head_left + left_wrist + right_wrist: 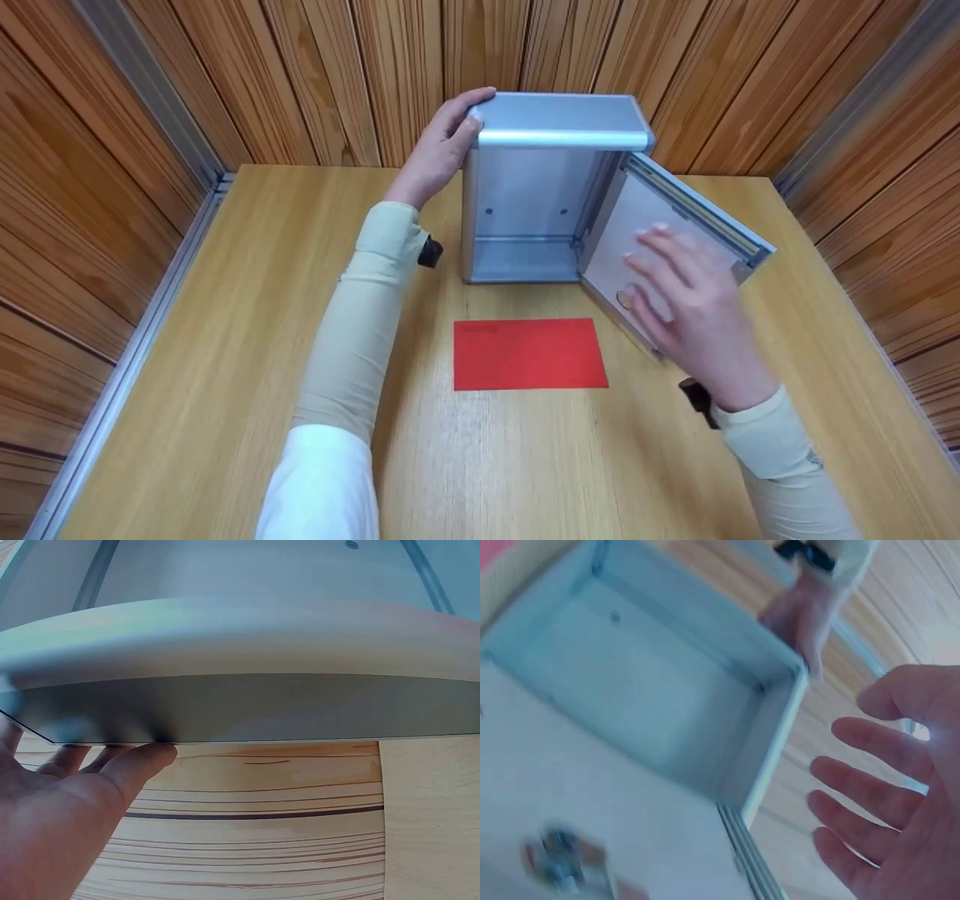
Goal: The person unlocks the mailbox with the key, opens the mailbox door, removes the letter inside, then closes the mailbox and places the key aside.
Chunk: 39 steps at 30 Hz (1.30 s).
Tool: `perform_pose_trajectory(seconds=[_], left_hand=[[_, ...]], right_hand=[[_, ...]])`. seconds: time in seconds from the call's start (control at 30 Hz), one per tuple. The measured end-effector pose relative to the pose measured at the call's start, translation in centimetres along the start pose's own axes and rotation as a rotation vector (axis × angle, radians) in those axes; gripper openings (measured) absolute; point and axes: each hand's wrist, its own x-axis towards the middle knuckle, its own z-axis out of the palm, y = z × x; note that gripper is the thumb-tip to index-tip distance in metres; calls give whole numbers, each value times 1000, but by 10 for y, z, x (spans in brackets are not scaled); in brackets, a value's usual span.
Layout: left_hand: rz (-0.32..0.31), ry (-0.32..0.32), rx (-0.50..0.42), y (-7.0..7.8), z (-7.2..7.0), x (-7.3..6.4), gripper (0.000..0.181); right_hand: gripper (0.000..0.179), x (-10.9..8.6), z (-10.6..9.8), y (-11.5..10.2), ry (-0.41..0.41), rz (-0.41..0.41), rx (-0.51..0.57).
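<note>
A silver metal mailbox [566, 116] stands at the back of the table, its inside facing the camera. Its door [619, 232] is swung out to the right. My left hand [439, 150] grips the mailbox's upper left corner, thumb at the front and fingers reaching back. In front of the door's inner face my right hand [697, 307] is blurred, its fingers spread and holding nothing. The right wrist view shows those fingers apart from the box, with a blurred lock [562, 859] on the door. A red envelope [529, 354] lies flat before the mailbox.
The wooden table [247, 337] carries all of this. Wood-plank walls [405, 60] close off the back and both sides, with a metal rail [142, 330] along the left table edge. The door sticks out toward the table's right side.
</note>
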Motion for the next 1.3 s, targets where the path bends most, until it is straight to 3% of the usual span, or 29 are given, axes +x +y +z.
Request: perform_pose_trajectory(seconds=[0.17, 0.27, 0.47, 0.8, 0.9, 1.07, 1.3], left_hand=[[20, 4, -2, -19, 0, 14, 41], [41, 7, -9, -28, 0, 21, 40], [35, 5, -27, -27, -1, 20, 39], [4, -12, -26, -3, 0, 3, 42], [4, -13, -22, -5, 0, 4, 42], [14, 2, -23, -21, -1, 14, 40], [41, 6, 9, -29, -2, 21, 40]], right_hand=[[23, 8, -25, 4, 212, 84, 16], [23, 6, -39, 6, 251, 185, 2], [24, -8, -51, 21, 195, 359, -34], [30, -18, -48, 27, 138, 435, -20], [29, -19, -46, 26, 134, 444, -23], [26, -19, -43, 21, 138, 403, -48], [20, -10, -35, 1, 239, 208, -37]])
